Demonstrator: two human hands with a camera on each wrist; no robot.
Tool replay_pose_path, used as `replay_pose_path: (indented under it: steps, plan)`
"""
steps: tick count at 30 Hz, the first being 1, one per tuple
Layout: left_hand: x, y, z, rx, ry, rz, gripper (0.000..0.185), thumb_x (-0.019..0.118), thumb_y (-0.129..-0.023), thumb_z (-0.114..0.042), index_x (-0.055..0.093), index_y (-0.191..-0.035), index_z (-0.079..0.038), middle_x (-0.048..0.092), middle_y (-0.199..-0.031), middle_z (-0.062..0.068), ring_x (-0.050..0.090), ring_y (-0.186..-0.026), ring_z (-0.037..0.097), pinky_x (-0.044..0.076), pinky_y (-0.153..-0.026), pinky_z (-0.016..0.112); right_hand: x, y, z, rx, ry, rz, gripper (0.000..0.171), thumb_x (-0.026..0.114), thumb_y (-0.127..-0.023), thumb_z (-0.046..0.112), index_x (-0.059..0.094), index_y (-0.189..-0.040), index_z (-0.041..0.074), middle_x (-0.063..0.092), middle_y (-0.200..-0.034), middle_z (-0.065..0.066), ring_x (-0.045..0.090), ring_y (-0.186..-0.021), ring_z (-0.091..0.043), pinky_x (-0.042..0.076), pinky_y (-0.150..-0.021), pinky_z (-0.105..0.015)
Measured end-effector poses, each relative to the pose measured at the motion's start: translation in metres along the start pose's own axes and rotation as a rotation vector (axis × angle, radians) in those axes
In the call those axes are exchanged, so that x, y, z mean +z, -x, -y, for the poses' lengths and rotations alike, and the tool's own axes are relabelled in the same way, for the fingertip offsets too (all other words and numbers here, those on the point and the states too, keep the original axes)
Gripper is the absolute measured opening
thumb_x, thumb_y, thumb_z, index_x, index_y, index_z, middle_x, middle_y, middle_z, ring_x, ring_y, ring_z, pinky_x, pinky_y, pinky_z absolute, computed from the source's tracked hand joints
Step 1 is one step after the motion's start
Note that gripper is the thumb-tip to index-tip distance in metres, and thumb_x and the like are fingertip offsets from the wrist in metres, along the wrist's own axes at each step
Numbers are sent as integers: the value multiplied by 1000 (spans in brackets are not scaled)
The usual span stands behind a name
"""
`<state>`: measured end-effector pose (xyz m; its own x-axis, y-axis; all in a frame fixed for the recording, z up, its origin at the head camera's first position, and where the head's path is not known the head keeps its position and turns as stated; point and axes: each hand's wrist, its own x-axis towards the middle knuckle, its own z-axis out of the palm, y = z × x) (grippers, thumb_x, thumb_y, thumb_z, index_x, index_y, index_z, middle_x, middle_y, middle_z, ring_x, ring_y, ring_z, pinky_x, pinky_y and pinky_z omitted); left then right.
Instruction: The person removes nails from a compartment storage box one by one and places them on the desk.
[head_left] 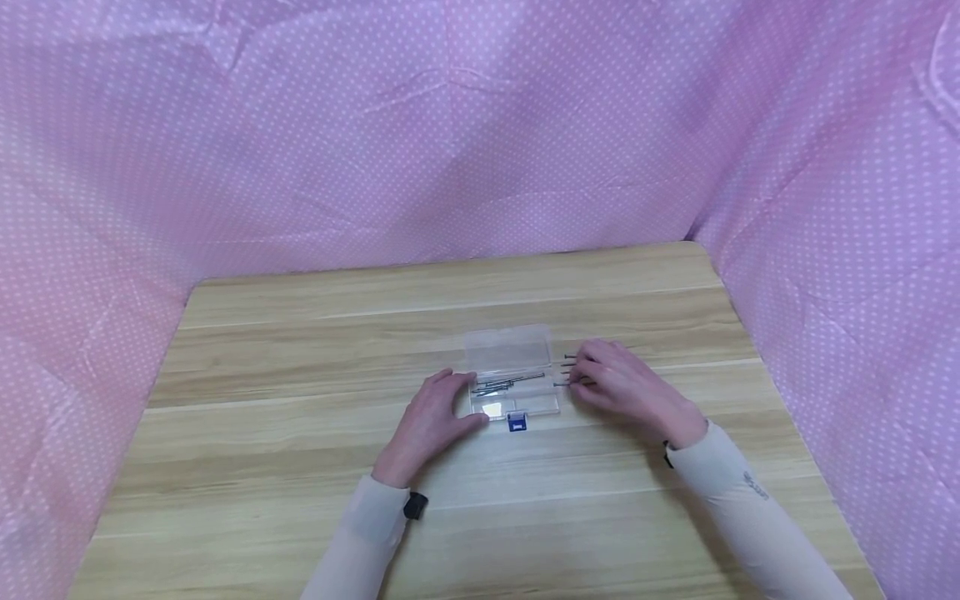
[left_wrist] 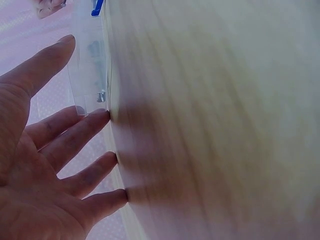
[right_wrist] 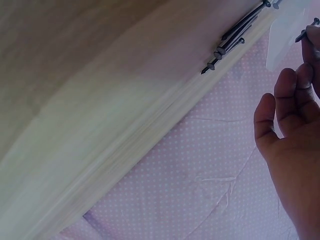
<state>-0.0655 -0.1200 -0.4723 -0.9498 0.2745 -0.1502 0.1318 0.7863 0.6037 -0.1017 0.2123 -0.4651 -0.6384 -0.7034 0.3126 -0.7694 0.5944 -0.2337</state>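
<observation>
Clear plastic box (head_left: 512,375) sits open mid-desk (head_left: 300,467), lid flipped to the far side, blue latch (head_left: 517,423) on its near edge, several dark nails (head_left: 504,384) lying inside. Left hand (head_left: 435,418) rests against the box's left near corner, grip spread: fingers straight, tips on the desk at the box wall, thumb up along the side; left wrist view confirms the fingertips (left_wrist: 102,116) touching the desk edge of the box (left_wrist: 90,70), nothing clasped. Right hand (head_left: 622,385) is just right of the box, over a small loose group of nails (head_left: 567,371) on the desk; its fingers are curled, and the right wrist view shows one nail (right_wrist: 307,31) pinched at the fingertips. More nails (right_wrist: 235,37) lie on the desk just left of that hand. Pink dotted cloth (head_left: 450,125) walls the desk on the left, far and right sides.
</observation>
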Motion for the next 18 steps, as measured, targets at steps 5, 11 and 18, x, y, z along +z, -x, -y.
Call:
replay_pose_path:
  steps: [5,11,18]
  plan:
    - [-1,0,0,-3,3,7,70,83,-86,-44,60,-144,-12,59,-147,11,38,-148,35,32,-121,54,0,2,-1,12,-2,0,11,82,-84,11,76,-93,12,59,-93,2,57,-88,-16,50,-75,-37]
    - [0,0,1,-3,2,8,70,83,-86,-44,60,-144,-12,59,-147,10,39,-148,34,33,-121,53,-2,7,-3,18,1,-5,12,83,-83,11,75,-92,12,58,-93,2,56,-84,-15,49,-72,-36]
    - [1,1,-1,-6,-6,8,70,83,-86,-44,60,-144,-12,59,-147,10,39,-148,34,33,-121,53,-2,13,-6,29,-7,-6,12,84,-82,11,73,-89,12,57,-91,3,56,-83,-15,49,-75,-38]
